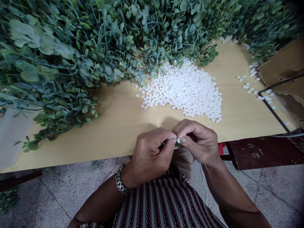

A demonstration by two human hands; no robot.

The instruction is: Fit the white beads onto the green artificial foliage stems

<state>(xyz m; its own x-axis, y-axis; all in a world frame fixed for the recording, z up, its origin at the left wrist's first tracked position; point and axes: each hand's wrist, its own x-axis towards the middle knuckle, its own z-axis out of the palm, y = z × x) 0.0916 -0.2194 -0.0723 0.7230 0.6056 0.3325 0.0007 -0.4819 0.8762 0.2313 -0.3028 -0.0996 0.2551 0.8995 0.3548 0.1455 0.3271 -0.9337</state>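
Observation:
My left hand (153,152) and my right hand (198,141) meet at the front edge of the table, fingertips nearly touching. Between the right thumb and index finger is a small white piece (178,141). The left thumb and index finger pinch something green, mostly covered by the fingers, which looks like a bit of plant stem. Just beyond the hands lies a spread pile of small white pieces (187,88). Artificial green foliage (114,38) is heaped along the back and left of the table.
The tan table (114,110) reaches across the view. A cardboard box (285,63) and a black metal frame (274,110) stand at the right, with loose white pieces near them. Dark red wood (266,152) shows below right. A pale sheet (14,136) lies at far left.

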